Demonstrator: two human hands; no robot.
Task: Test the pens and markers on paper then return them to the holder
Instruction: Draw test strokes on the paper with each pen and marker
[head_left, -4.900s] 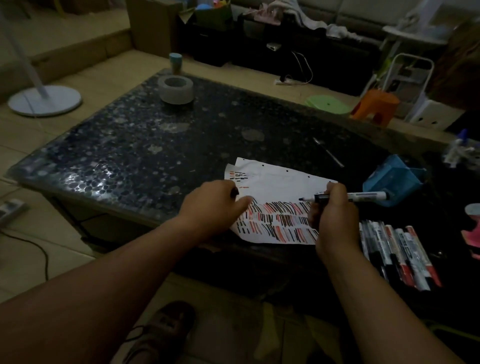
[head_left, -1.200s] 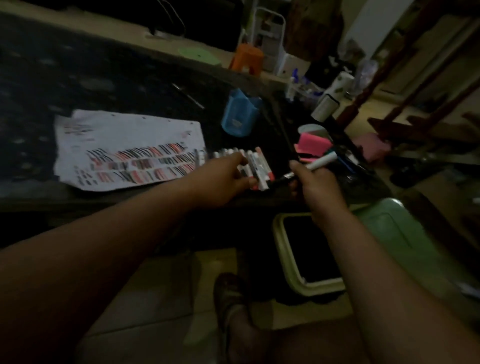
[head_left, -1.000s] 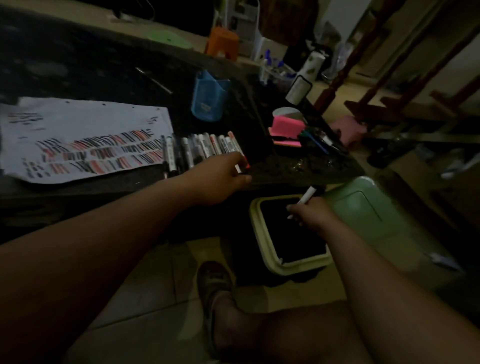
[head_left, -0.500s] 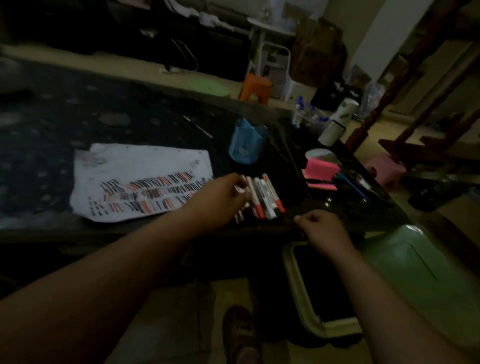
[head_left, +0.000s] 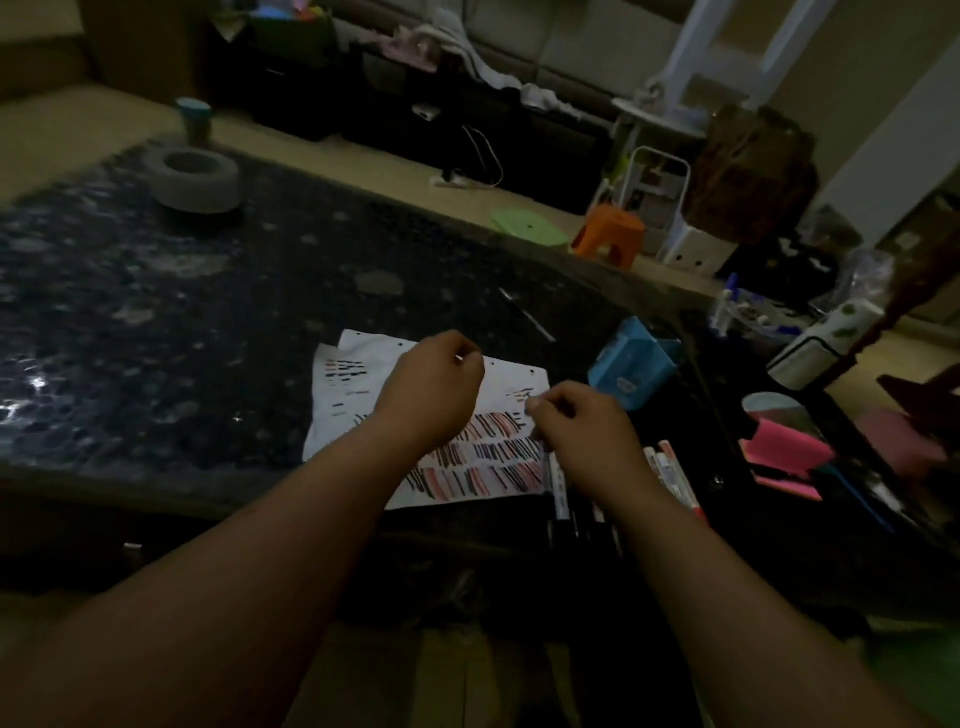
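Note:
The white test paper, covered in rows of red and black strokes, lies on the dark stone table. My left hand hovers over it as a fist, with a small pale tip poking out at the top; it looks closed on a marker. My right hand is close beside it, its fingertips pinched on a pale end. The marker's body between the hands is hard to make out. A row of markers lies under my right wrist. Beyond my right hand the blue holder lies tilted.
A grey tape roll sits at the table's far left, a loose pen behind the paper. Pink sticky notes and a white bottle crowd the right end. An orange stool stands on the floor beyond.
My right hand dropped its marker into the bin by the table and came back up. My left hand took a marker from the row and lifted it over the paper; both hands now meet there.

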